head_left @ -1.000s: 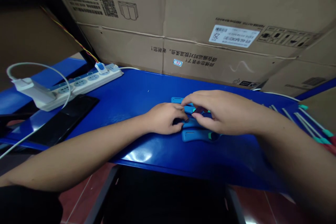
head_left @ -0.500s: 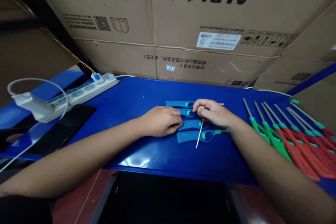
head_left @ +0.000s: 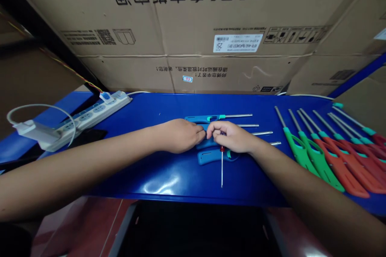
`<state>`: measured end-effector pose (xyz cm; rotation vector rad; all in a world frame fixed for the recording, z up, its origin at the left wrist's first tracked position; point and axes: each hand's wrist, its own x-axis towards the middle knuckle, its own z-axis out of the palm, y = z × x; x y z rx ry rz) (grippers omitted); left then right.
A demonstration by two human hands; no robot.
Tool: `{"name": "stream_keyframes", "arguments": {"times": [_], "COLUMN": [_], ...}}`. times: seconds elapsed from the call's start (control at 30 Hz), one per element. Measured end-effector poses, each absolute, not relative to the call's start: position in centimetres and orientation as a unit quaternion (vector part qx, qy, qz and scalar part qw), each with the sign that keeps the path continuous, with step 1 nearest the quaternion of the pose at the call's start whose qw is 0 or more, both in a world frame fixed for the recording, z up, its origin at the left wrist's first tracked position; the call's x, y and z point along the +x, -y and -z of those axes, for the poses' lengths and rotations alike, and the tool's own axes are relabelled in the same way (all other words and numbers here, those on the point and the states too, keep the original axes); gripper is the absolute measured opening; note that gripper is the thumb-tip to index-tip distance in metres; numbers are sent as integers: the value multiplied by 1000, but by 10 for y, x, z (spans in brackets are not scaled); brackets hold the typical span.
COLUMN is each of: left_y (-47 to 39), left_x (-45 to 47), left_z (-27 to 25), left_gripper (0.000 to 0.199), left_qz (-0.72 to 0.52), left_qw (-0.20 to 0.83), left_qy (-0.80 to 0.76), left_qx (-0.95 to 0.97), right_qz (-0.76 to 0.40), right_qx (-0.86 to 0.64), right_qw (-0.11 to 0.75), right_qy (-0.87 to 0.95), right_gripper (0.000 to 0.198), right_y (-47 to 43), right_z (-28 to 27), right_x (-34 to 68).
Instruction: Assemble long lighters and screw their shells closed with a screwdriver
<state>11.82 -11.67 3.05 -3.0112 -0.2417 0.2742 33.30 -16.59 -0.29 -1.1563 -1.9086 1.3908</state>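
My right hand [head_left: 231, 136] is closed around a screwdriver [head_left: 222, 166], its thin metal shaft pointing down toward the table's front edge. Several blue long-nosed gas lighters lie side by side, metal tubes to the right. My left hand [head_left: 184, 135] is curled with fingers together over the handle of the second blue lighter [head_left: 203, 127], and its fingertips are partly hidden. Beyond both hands lies the farthest blue lighter [head_left: 194, 119]. The nearest blue lighter [head_left: 212, 157] rests below my right hand, which covers parts of the middle ones.
Green lighters [head_left: 301, 154] and red-orange lighters [head_left: 343, 172] lie in a slanted row at right. A white power strip [head_left: 93, 114] with plugs and cables stands at left, near a dark flat object [head_left: 90, 135]. A large cardboard box [head_left: 169, 48] backs the blue table [head_left: 144, 106].
My right hand has shifted left and slightly nearer, and the screwdriver shaft now points more straight down. My left hand stays by the lighter handles. The view has turned slightly.
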Motion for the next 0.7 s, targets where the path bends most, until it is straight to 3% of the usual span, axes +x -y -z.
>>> {"name": "stream_keyframes", "arguments": {"times": [0.17,0.43,0.7], "left_y": [124,134,120], "left_x": [126,133,120], "left_z": [-37,-34,-39], "left_gripper": [20,29,23], "left_qz": [-136,-145,-80], "left_qw": [-8,-1,36], "left_qy": [183,295,112], "left_qx": [-974,-945,-990], "right_qz": [-501,-486,-486], "right_qx": [-453,-481,-474], "right_qw": [255,261,262], "right_qy": [692,682,686], "right_gripper": [19,19,15], "right_y": [167,170,169], "right_z": [1,-1,-1], "right_x": [327,320,320]}}
